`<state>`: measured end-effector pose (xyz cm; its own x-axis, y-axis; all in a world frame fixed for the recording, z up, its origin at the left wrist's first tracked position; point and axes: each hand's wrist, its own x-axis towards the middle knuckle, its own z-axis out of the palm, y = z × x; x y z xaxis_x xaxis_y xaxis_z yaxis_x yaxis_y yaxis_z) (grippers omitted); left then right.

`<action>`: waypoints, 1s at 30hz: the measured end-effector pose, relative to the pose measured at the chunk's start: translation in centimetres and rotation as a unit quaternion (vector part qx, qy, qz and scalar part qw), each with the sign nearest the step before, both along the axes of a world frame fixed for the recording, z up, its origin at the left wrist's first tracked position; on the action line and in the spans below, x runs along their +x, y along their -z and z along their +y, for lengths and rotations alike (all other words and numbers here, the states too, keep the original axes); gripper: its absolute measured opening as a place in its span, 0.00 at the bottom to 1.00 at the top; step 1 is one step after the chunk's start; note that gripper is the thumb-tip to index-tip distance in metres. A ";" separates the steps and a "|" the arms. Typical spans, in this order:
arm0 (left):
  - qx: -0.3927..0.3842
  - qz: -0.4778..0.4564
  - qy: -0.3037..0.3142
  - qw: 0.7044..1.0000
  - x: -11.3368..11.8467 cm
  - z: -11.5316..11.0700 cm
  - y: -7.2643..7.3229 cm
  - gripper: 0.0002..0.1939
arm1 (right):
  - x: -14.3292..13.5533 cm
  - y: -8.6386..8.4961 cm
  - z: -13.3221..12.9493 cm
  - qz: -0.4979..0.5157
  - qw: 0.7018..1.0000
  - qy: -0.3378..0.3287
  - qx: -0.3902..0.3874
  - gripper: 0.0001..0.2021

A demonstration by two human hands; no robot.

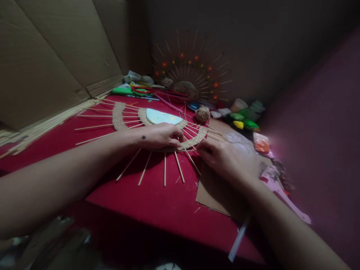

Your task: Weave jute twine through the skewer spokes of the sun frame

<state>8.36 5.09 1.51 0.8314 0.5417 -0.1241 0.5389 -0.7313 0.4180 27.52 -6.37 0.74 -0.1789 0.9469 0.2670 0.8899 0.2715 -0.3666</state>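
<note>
A half-round woven fan of thin sticks and twine (194, 141) lies on the red table, its sticks spreading outward like rays. A pale blue half-disc with yellow specks (163, 117) covers its centre. My left hand (164, 135) rests over the outer woven band, fingers curled down and gripping it. At the band's right end is my right hand (222, 153), its thumb and fingers pinched together close to the weave. What lies between those fingertips is too small to make out. A ball of twine (202, 114) sits just beyond the fan.
Cardboard (216, 187) lies under my right forearm, with a pink glue gun (284, 197) to its right and a clear glue stick (239, 240) nearer. Loose sticks (56, 122) line the left wall. Red-handled scissors (142, 89) and a flower-decorated stick fan (194, 75) are at the back.
</note>
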 end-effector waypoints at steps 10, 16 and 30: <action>0.025 0.023 -0.002 0.999 0.3 -0.5 0.1 0.14 | 0.2 -0.3 -0.1 0.000 0.997 0.062 -0.053 0.05; 0.047 0.032 -0.011 0.998 0.6 -0.9 0.2 0.10 | 0.5 -0.7 -0.2 0.010 0.998 0.051 -0.044 0.05; 0.055 0.054 -0.032 0.997 0.6 -1.3 -0.6 0.12 | 1.5 -1.8 -0.5 -0.007 0.984 -0.024 -0.174 0.08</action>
